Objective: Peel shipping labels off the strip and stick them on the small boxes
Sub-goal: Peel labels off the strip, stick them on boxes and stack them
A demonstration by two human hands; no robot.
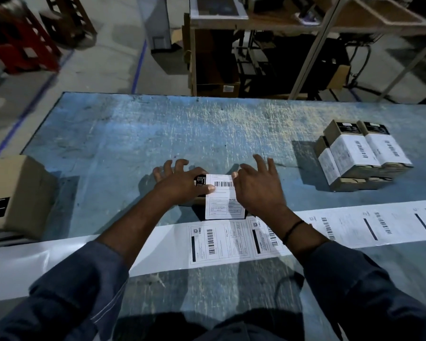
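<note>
A small brown box (pixel 199 181) with a black end sits mid-table, mostly covered by a white shipping label (pixel 221 200) lying over its top and hanging toward me. My left hand (pixel 182 183) rests on the box's left end, thumb pressing the label near its barcode, fingers spread. My right hand (pixel 256 185) presses flat on the label's right side, fingers apart. The long white label strip (pixel 221 242) runs across the table just in front of the box, with several printed labels on it.
A stack of labelled small boxes (pixel 362 156) stands at the right on the scratched blue table (pixel 158 134). A larger brown carton (pixel 15 193) sits at the left edge. Shelving with cartons (pixel 217 67) stands beyond the far edge.
</note>
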